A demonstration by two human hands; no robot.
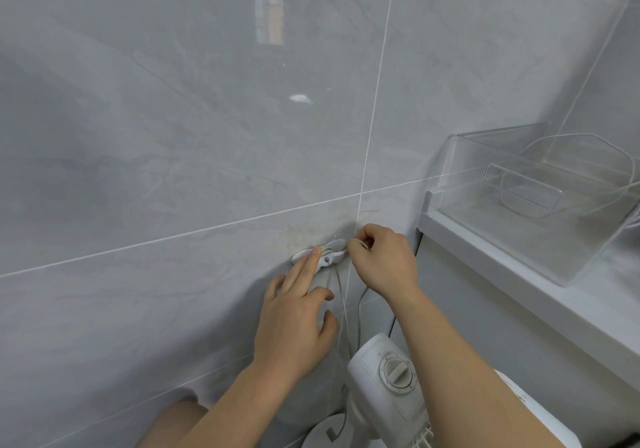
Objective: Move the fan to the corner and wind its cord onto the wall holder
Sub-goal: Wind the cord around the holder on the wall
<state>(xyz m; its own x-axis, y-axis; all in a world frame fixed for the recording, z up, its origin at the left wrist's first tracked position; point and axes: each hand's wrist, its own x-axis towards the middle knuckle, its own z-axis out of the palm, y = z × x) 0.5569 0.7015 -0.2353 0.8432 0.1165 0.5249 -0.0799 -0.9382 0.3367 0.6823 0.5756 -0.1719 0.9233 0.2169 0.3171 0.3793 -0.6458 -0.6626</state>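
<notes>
A white fan [388,378] with a round dial stands low in the corner, below my arms. Its thin white cord [343,309] runs up the grey tiled wall to a small white wall holder [329,257]. My right hand [381,260] pinches the cord just right of the holder. My left hand [294,312] has its fingers spread, with the fingertips pressing on the holder's left end and the cord turns lying there. The fan's base [325,433] shows at the bottom edge.
A white ledge [502,274] juts out on the right at holder height. A clear plastic box [540,205] sits on the ledge. The grey tile wall fills the left and top of the view.
</notes>
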